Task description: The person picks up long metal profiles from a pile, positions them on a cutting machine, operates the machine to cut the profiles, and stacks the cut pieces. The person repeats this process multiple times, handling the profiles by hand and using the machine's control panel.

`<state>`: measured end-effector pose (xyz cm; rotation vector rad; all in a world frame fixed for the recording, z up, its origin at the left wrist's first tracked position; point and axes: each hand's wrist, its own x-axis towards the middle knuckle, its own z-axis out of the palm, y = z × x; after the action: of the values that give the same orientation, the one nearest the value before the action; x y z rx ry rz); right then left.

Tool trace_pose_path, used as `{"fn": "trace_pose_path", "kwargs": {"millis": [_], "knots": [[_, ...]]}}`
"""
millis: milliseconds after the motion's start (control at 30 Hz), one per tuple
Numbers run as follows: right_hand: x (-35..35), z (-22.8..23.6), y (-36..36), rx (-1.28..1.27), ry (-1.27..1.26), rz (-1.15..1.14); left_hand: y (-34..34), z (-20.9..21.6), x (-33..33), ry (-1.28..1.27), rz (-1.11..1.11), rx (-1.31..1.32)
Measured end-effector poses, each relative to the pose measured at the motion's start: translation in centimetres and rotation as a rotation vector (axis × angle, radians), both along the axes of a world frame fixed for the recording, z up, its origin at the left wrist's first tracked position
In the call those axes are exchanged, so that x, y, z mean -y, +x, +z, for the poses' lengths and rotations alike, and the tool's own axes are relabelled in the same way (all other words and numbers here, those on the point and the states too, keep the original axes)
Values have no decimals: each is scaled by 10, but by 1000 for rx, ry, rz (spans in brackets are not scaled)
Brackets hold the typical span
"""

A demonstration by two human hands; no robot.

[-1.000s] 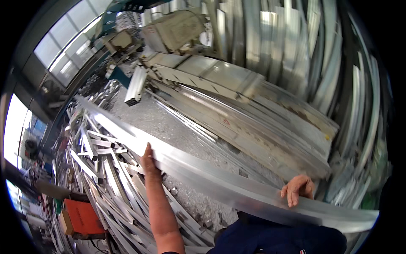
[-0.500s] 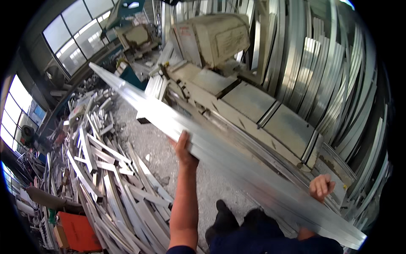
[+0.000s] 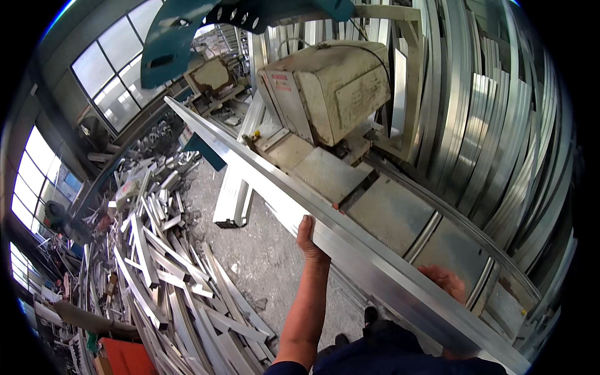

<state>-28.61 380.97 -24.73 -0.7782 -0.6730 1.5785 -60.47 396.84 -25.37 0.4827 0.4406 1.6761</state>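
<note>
A long silver aluminium profile (image 3: 369,256) runs diagonally across my front, from the upper left down to the lower right. My left hand (image 3: 311,240) is closed on its near edge, thumb up along the side face and fingers mostly hidden behind. The right forearm passes beneath the profile. My right hand (image 3: 445,281) comes out on its far side, curled against the far edge and slightly blurred. Just beyond the profile lies the flat bed (image 3: 390,209) of a beige machine, whose boxy hood (image 3: 337,87) stands at the back.
A big heap of aluminium offcuts (image 3: 169,275) covers the floor on the left. Several long profiles (image 3: 481,125) lean upright at the right. A short stack of white profiles (image 3: 231,200) juts toward the floor past my left hand. A teal machine part (image 3: 165,50) overhangs the top left.
The profile has shifted right and toward the machine bed in view, its edges now sharper. My right hand has moved up and left along its far edge. The left hand keeps its grip.
</note>
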Motion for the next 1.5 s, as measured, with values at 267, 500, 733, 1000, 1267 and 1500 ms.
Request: {"fn": "trace_pose_path", "kwargs": {"millis": [267, 500, 733, 1000, 1267, 1500], "knots": [[-113, -33, -7, -377, -140, -32, 4, -9, -131, -70, -10, -29], [-155, -116, -120, -547, -579, 977, -71, -17, -265, -391, 119, -419], [-147, -100, -214, -64, -573, 1239, -198, -72, -132, -280, 360, -1516], [-219, -101, -377, 281, -398, 860, -335, -316, 145, -898, -436, -1463], [-160, -115, -417, 350, -477, 585, -376, -294, 55, -320, -528, -1777], [-34, -122, -286, 329, -520, -212, -228, -129, -111, 829, -140, -1729]]}}
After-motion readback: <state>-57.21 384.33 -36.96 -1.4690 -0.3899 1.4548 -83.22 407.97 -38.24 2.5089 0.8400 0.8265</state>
